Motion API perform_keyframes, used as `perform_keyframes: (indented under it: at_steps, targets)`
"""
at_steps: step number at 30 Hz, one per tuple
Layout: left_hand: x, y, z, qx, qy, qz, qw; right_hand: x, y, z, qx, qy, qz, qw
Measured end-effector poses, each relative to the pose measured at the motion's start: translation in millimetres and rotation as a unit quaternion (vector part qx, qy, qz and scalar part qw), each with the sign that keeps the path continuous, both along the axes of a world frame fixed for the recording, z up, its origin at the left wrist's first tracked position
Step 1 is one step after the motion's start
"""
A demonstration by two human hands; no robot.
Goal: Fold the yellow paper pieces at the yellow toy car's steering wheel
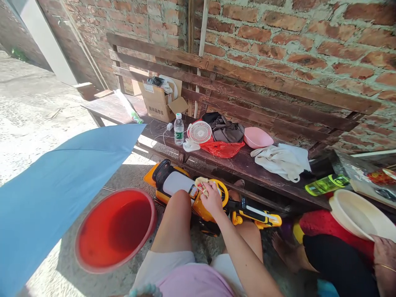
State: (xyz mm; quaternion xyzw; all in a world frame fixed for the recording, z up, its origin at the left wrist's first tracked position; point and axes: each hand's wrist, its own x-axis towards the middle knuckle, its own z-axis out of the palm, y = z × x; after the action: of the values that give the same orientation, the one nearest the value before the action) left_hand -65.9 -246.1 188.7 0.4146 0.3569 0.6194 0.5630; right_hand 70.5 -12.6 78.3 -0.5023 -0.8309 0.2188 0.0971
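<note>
Right hand [213,199]: fingers clamped on pale cloth-like piece [201,182], over yellow toy vehicle [201,211], near steering wheel [226,194]. Left hand not visible. Better to hold piece compactly, with light, even pressure.

Sunlit yard [31,93], brick wall [278,37], wooden bench [243,165]

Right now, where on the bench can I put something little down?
Bare wood shows at the left end of the bench, beside the long white packet, and between the red bag and white cloth, in front of the pink basin. The middle is crowded with the clear bottle, fan, red bag and dark cloth.
</note>
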Motion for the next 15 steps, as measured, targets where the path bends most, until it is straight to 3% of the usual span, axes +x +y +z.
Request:
perform_keyframes:
  at_steps: [4,6,8,10,12,15]
  targets:
    - [-19.3,30.9,-10.1,-0.039,0.171,0.031,0.984,-12.1,18.5,3.2,-0.031,-0.125,0.023,0.991]
    - [-22.8,37.8,-15.5,-0.101,0.277,0.026,0.955,-10.2,7.9,-2.7,-0.035,-0.16,0.048,0.985]
    - [-24.0,39.8,-19.2,-0.142,0.312,0.012,0.939,-0.4,-11.1,-10.4,-0.021,-0.161,0.066,0.985]
    - [-23.7,37.1,-19.8,-0.123,0.24,-0.021,0.963,17.3,-30.9,-16.1,-0.019,-0.153,0.078,0.985]
    - [-22.4,30.8,-17.0,-0.069,0.11,-0.081,0.988,39.2,-44.6,-17.5,-0.023,-0.14,0.079,0.987]
    - [-19.1,20.8,-8.4,-0.023,-0.004,-0.155,0.988,66.1,-47.2,-12.6,-0.032,-0.135,0.066,0.988]
